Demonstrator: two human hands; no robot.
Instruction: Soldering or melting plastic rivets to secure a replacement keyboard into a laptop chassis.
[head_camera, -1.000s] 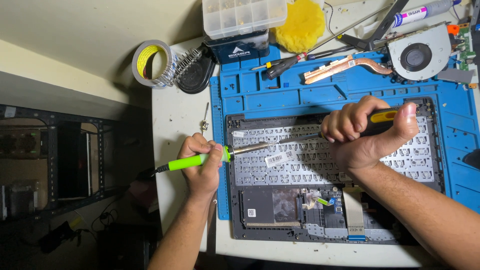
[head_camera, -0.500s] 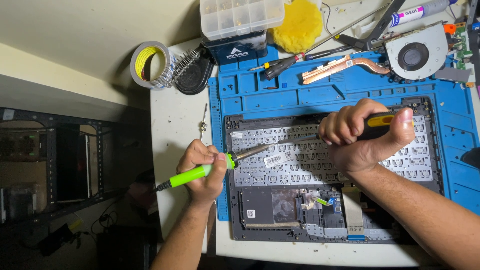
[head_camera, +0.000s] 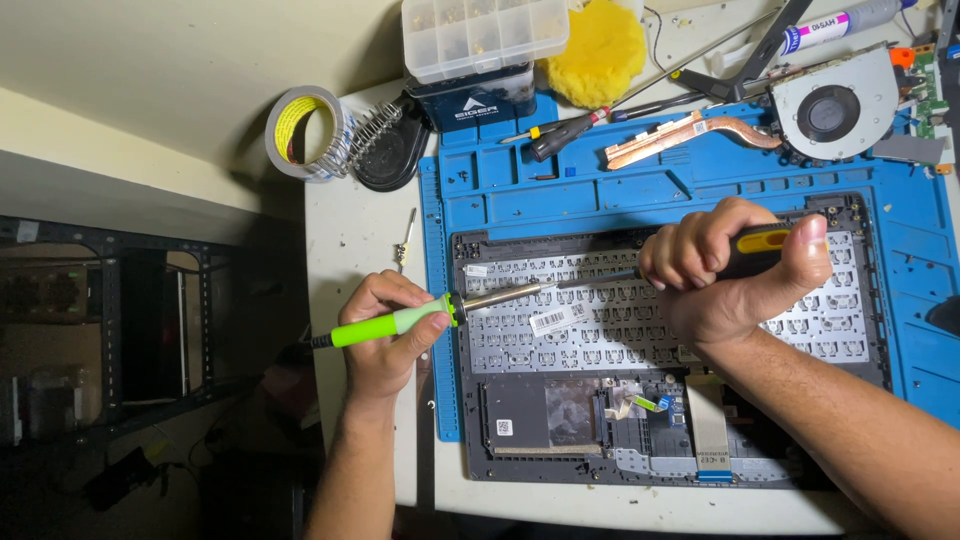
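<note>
The left hand (head_camera: 385, 330) gripped a green soldering iron (head_camera: 400, 322); the right hand (head_camera: 735, 275) clenched a yellow-handled tool (head_camera: 755, 240). A slip might have scorched the keyboard (head_camera: 600, 320).

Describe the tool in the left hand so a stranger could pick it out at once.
Start at the blue mat and find the opened laptop base lying on it. At its left edge the left hand grips a soldering iron. Unlike the black-handled screwdriver above, it has a bright green handle and a metal tip.

I see bare table (head_camera: 350, 240) along the left edge; the far edge is blocked by tape roll (head_camera: 305, 132), parts box (head_camera: 483, 38) and fan (head_camera: 835, 103).
</note>
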